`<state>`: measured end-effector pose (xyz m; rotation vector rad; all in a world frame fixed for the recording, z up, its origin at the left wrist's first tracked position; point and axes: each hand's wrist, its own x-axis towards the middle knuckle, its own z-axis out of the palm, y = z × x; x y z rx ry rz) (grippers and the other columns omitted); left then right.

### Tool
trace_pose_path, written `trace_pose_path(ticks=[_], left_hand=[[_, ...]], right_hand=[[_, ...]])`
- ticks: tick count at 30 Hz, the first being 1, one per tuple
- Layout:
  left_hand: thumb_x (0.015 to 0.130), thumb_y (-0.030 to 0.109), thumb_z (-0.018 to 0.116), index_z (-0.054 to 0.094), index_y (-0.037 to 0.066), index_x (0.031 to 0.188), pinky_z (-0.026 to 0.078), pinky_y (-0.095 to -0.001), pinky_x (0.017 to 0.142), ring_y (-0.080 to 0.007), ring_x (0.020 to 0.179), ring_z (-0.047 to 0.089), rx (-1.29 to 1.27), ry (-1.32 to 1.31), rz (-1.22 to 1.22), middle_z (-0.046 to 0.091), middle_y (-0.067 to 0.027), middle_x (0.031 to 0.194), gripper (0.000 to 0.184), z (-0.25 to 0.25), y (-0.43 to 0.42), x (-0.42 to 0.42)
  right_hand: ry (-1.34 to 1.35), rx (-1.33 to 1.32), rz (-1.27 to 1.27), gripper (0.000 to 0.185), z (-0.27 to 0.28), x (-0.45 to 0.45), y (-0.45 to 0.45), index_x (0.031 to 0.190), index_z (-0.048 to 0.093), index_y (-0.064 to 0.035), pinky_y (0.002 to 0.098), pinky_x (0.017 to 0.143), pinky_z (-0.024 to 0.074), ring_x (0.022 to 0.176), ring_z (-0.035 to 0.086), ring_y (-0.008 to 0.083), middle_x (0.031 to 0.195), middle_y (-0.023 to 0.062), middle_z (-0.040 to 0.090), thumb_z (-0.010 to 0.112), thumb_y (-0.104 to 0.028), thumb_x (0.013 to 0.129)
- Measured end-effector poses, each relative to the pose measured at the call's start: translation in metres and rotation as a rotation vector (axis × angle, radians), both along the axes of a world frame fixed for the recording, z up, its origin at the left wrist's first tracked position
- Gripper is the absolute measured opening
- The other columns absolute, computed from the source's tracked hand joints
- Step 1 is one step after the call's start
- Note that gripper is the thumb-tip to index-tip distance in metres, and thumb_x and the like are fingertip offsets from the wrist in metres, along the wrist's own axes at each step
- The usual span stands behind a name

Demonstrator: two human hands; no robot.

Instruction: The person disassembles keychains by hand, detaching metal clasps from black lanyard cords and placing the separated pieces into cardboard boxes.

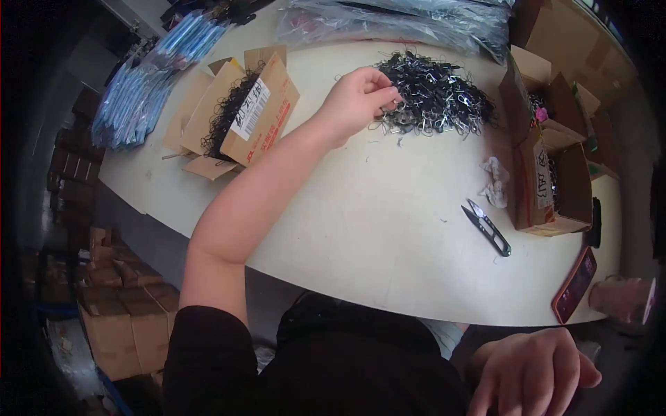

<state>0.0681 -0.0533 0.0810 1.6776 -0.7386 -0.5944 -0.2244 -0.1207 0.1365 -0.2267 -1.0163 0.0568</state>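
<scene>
- Right hand (538,371) is hanging low in front of the body, below the table's near edge, back of the hand showing, fingers bending loosely downward. Palm is facing out of sight; cannot tell whether it is gripping anything.
- Left arm is reaching forward across the table (347,236), bare below a short black sleeve (205,353).
- Left hand (357,97) is pinching, thumb and finger closing together at the left side of the pile. Small bit of metal is showing by the fingertips; cannot tell whether it is being held or lying behind them.
- Pile (444,97) of black cords and silvery clips is lying loose on the far part of the table, a few dark scraps scattering near its lower edge.
- Carton (274,104) is standing open and tilting left of the pile, well apart from it, black loops (232,114) filling its mouth, barcode label facing the hand.
- Blue packets (135,93) are lying stacked beyond that carton, in clear plastic.
- Plastic bags (395,24) are spreading behind the pile.
- Snips (489,229) are lying on the right side, crumpled tissue (494,182) resting near their tips.
- Open boxes (569,180) are standing at far right, one holding something pink (541,114).
- Phone (576,284) is lying near a cup (624,298).
- Floor cartons (125,319) are sitting stacked at lower left.
</scene>
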Motion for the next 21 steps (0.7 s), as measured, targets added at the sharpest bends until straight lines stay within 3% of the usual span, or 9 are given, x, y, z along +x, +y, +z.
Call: trace_pose_path(ticks=[9,15,21], left_hand=[[0.094,0.015,0.048,0.049,0.004,0.104,0.049,-0.0277,0.07,-0.0179,0.087,0.063,-0.092,0.47,-0.103,0.063,-0.0117,0.096,0.014,-0.001,0.044,-0.043],[0.094,0.014,0.048,0.047,0.006,0.103,0.051,-0.0301,0.072,-0.0209,0.087,0.064,-0.157,0.606,-0.097,0.062,-0.0137,0.099,0.012,-0.017,0.066,-0.059],[0.093,0.013,0.049,0.047,0.005,0.102,0.051,-0.0313,0.074,-0.0217,0.089,0.064,-0.196,0.679,-0.155,0.062,-0.0131,0.099,0.012,-0.026,0.073,-0.068]], right_hand=[[-0.019,0.084,0.078,0.041,-0.005,0.006,0.01,0.085,0.063,0.0018,0.0484,0.064,0.0481,0.051,0.049,0.0198,0.066,0.0097,0.053,0.05,-0.036,0.093],[0.109,0.04,-0.022,0.041,-0.011,0.015,0.014,0.085,0.062,0.0032,0.0472,0.061,0.0486,0.051,0.049,0.0199,0.067,0.0092,0.054,0.049,-0.035,0.094],[0.027,0.063,0.051,0.041,-0.008,0.024,0.02,0.084,0.063,0.002,0.048,0.061,0.0492,0.051,0.05,0.0192,0.066,0.0086,0.054,0.049,-0.035,0.094]])
